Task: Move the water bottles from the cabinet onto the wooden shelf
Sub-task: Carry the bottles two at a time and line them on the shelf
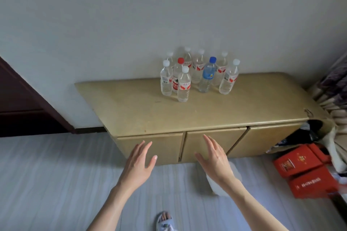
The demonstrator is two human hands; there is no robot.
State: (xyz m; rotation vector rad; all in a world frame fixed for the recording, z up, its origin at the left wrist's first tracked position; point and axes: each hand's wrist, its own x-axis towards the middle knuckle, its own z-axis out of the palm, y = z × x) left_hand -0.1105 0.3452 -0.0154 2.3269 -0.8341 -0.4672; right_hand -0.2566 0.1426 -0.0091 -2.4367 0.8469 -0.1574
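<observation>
Nine bottles [199,73] stand clustered on the cabinet [187,116] at frame centre, none moved as far as you can judge, while your left hand [139,163] and right hand [214,161] hover below, fingers spread and empty, with no shelf in view.

Dim, flat, bluish indoor light, soft faint shadows, no glare. Strong wide-angle bending at edges; red boxes [308,172] near right smeared w/ motion blur.
</observation>
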